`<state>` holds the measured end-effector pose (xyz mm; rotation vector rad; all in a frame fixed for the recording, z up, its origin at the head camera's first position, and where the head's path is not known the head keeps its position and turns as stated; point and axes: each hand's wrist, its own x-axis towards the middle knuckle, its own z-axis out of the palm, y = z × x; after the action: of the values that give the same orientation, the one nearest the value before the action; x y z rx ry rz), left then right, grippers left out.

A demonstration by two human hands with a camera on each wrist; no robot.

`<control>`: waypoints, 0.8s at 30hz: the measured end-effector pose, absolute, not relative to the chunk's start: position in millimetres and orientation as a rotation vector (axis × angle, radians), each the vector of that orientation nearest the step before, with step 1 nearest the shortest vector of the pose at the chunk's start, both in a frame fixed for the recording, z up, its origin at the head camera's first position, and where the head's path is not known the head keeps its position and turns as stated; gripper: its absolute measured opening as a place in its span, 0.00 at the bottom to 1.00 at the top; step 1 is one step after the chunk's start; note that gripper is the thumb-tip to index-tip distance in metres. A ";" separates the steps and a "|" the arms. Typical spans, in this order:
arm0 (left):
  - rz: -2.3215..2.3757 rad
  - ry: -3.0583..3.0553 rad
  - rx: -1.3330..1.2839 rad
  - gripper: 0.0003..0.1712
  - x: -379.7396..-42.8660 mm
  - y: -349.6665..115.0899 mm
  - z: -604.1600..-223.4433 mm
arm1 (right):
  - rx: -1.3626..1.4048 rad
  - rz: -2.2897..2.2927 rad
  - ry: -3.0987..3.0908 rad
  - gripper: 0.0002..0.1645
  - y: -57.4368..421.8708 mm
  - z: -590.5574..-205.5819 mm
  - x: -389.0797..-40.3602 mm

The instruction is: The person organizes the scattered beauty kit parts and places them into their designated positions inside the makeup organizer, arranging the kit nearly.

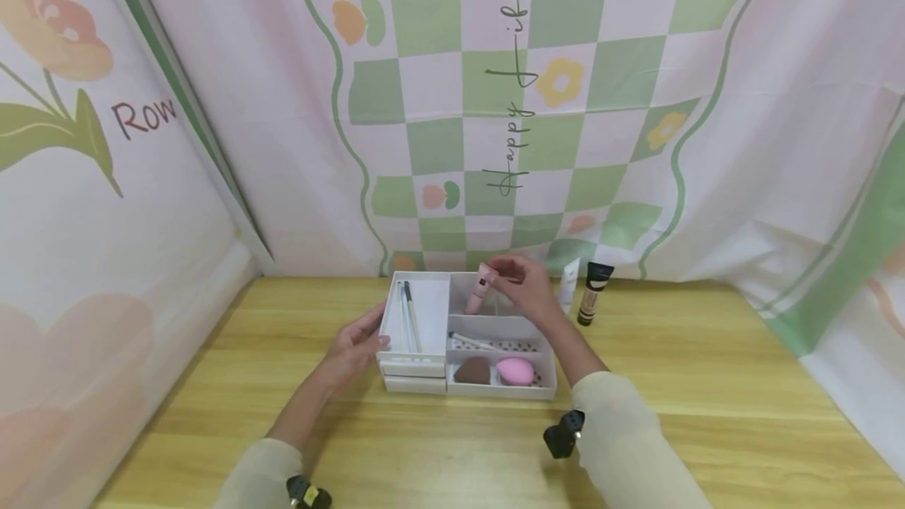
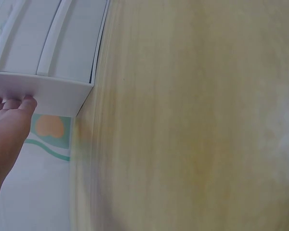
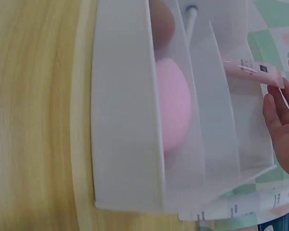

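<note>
A white organizer box (image 1: pixel 502 391) with compartments and small drawers stands on the wooden table. My right hand (image 1: pixel 526 285) pinches a pink tube (image 1: pixel 479 294) by its flat end, the other end lowered into the rear right compartment. In the right wrist view the same pink tube (image 3: pixel 253 71) slants over that compartment, fingertips at its crimped end. My left hand (image 1: pixel 353 348) rests on the organizer's left side; in the left wrist view its fingers (image 2: pixel 25 102) touch the side wall. A pink makeup sponge (image 1: pixel 514 371) and a brown sponge (image 1: pixel 472 371) lie in the front compartment.
Thin brushes (image 1: pixel 410 316) lie on the organizer's left top, and another brush (image 1: pixel 472 341) in the middle compartment. Right of the organizer stand a white tube (image 1: pixel 569 283) and a black-capped tube (image 1: pixel 595 293). A patterned curtain (image 1: pixel 495 140) hangs behind the table.
</note>
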<state>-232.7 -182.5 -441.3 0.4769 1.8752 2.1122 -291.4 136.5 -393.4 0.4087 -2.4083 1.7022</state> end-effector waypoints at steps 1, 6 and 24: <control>2.113 1.875 0.473 0.41 -232.5 -183.0 -441.4 | 0.412 1.712 -2.404 0.21 137.8 -393.3 -291.7; 2.109 1.883 0.466 0.41 -232.2 -185.3 -442.7 | 0.437 1.708 -2.408 0.20 138.5 -394.4 -294.4; 2.097 1.881 0.470 0.41 -233.0 -183.4 -439.9 | 0.538 1.645 -2.402 0.14 100.6 -401.0 -295.0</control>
<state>-233.0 -183.4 -439.9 0.4702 1.8814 2.0975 -295.0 100.6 -401.0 0.5383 -2.4016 1.6453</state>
